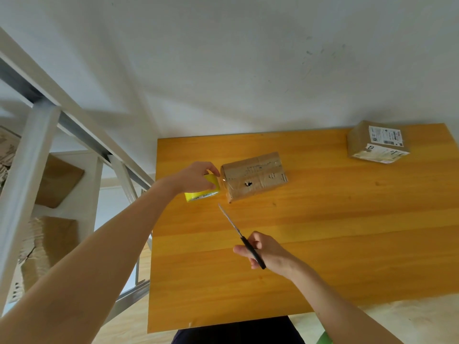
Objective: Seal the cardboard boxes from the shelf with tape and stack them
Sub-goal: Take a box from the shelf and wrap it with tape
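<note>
A small oblong cardboard box (253, 176) lies flat on the glossy orange wood-grain counter (323, 244). Its brown faces are wrapped in shiny clear tape, and a ragged dark hole shows in its near side. Just left of this box the left hand (196, 176) reaches in on a straight forearm, palm down. Its fingers (212, 167) are curled over a yellow tape roll (202, 188) that stands on the counter beside the box's left end. A glint there may be a strip of tape running to the box, but the view is too soft to be sure.

Nearer the camera than the box, the right hand (268, 254) has its fingers clamped round the black handles of scissors (242, 238). The thin steel blades lie together and point up towards the box's near-left corner.

A second box (377, 142) with white labels sits well to the box's right. A pale metal shelf (32, 150) holding more cardboard stands far left.
</note>
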Available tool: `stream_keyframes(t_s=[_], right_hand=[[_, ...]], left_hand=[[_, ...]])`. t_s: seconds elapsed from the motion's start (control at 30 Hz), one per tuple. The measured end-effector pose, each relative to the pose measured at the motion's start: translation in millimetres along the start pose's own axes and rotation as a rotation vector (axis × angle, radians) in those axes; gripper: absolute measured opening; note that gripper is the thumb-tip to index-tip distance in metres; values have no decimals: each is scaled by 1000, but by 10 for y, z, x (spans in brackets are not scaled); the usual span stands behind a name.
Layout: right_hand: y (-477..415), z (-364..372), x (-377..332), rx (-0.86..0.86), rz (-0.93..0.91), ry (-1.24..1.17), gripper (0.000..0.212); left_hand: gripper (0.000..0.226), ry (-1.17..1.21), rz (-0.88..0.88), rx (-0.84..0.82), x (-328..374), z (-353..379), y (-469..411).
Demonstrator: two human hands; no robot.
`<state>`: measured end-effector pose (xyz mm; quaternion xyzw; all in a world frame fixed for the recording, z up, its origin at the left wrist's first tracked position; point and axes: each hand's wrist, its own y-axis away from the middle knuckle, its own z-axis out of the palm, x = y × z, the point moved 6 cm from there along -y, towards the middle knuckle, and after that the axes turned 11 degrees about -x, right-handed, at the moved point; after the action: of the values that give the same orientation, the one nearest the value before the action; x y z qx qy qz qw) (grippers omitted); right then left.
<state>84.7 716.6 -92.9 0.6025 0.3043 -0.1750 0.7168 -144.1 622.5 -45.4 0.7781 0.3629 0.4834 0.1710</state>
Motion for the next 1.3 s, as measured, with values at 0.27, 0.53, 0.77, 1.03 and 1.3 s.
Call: stream_keyframes(t_s=[0.27,0.53,0.77,1.03,1.3], right_hand=[[-108,63,-403,42,-106,-250,73],[-159,30,-532,45,-131,-258,59],[-62,60,-279,73,-118,-255,60],[-207,43,-536,121,-125,-249,61],[-260,12,-691,183,-150,-202,54]], left_hand=[[35,-26,-13,17,40,-6,-28],[33,-41,-29,81,66,-70,-28],[31,-33,-24,86,51,-82,-58],[27,-16,-33,85,43,-41,-68],[29,-66,-59,102,48,-47,-70]])
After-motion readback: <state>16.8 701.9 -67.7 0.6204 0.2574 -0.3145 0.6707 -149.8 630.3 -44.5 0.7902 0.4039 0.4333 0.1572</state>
